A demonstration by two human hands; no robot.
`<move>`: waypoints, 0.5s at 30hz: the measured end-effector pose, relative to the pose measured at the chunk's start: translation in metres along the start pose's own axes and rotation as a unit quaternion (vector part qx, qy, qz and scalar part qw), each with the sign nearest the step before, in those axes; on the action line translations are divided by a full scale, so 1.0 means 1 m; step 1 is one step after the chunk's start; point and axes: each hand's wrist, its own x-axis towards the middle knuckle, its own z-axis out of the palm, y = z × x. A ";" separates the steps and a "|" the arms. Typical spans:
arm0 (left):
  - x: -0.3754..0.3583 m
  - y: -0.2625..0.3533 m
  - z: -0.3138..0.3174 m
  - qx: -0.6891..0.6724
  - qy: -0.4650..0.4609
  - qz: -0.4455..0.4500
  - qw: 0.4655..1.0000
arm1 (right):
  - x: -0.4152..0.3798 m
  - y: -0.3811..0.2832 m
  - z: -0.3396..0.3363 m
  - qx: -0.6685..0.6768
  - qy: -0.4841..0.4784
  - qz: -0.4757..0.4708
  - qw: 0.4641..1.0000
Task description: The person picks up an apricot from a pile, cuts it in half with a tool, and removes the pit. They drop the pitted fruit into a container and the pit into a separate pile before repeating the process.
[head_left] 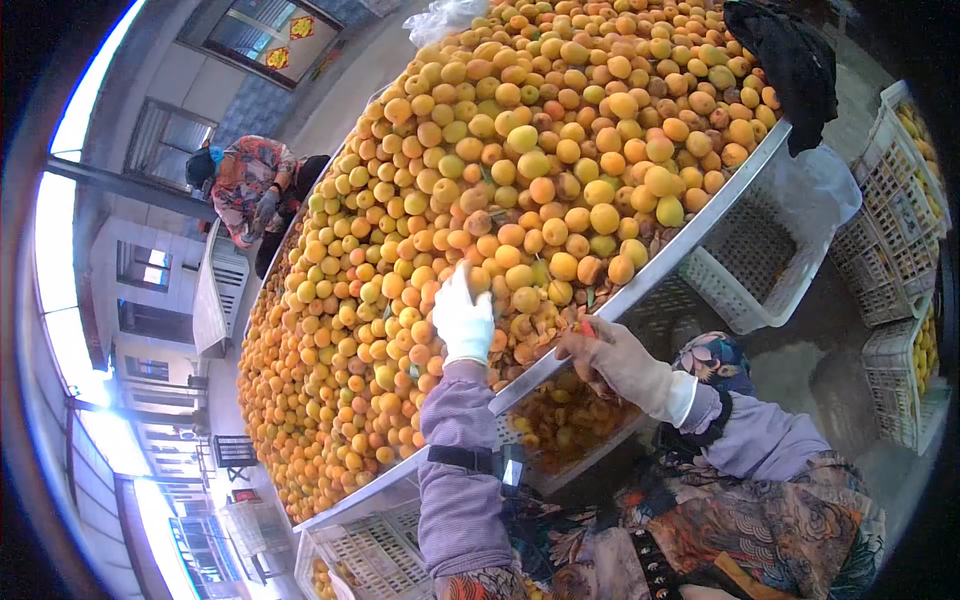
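My left hand (463,318), in a white glove, reaches into a large heap of yellow-orange apricots (440,190). Its thumb and a finger stand apart beside an apricot (479,280); a firm grip on it does not show. My right hand (635,372), in a dirty pale glove, is closed at the metal rim (690,225) of the sorting table. A small red thing (588,328) sticks out of its fingers; its kind is hidden. Split apricot pieces (535,345) lie by the rim between both hands. Below the rim is a crate of apricot halves (565,425).
White plastic crates (740,270) stand right of the table, with stacked fruit-filled crates (880,240) farther right. Another crate (370,560) sits below the front edge. Dark cloth (790,60) hangs over the far corner. A person (250,185) works across the table.
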 end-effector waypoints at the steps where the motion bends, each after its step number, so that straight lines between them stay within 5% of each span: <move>1: -0.001 0.001 -0.002 -0.010 0.020 -0.002 1.000 | 0.000 0.000 -0.001 0.000 0.000 0.000 1.000; 3: -0.009 0.009 -0.019 -0.114 0.007 -0.020 0.993 | 0.000 0.000 -0.002 -0.010 -0.037 -0.014 0.999; 5: -0.026 0.025 -0.046 -0.516 -0.013 -0.106 0.850 | -0.004 -0.002 0.000 -0.004 -0.067 -0.018 0.998; 6: -0.042 0.029 -0.056 -0.582 -0.017 -0.142 0.800 | -0.006 -0.003 0.001 0.000 -0.096 -0.021 0.995; 15: -0.170 0.055 -0.063 -0.855 0.003 -0.212 0.473 | -0.023 0.029 0.027 -0.126 -0.224 -0.007 0.966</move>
